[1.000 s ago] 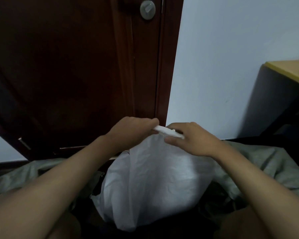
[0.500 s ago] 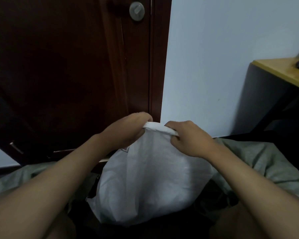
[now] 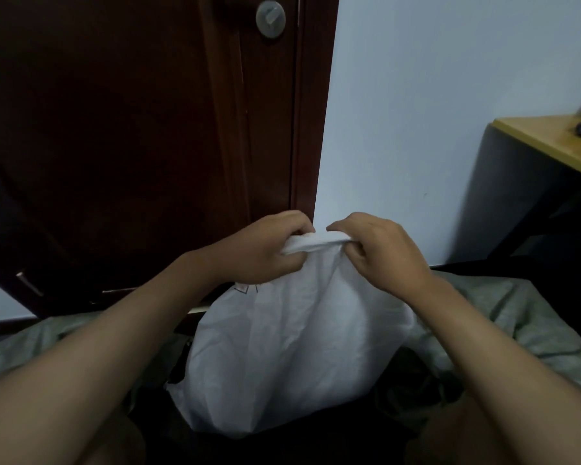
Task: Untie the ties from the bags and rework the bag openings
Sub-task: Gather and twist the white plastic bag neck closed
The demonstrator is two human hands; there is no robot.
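Both hands meet at the top of a white bag (image 3: pixel 282 347), which stands between the person's forearms and hangs below the two fists. The left hand (image 3: pixel 265 253) has its fingers curled around the gathered, rolled edge of the bag opening (image 3: pixel 311 243), thumb side toward the middle. The right hand (image 3: pixel 379 253) pinches the same rolled edge just beside it, fingers bent over the top and thumb underneath. The hands are close together, nearly touching, with only a short stretch of bunched white material showing between them. Whether a separate tie sits in that bunch is hard to say in this dim view. Under the left hand a faint printed mark (image 3: pixel 245 290) shows on the bag. Beyond the hands stands a dark wooden door (image 3: pixel 131 129) with a round metal lock (image 3: pixel 270 18); greenish cloth (image 3: pixel 517 317) lies below and outside the right forearm.
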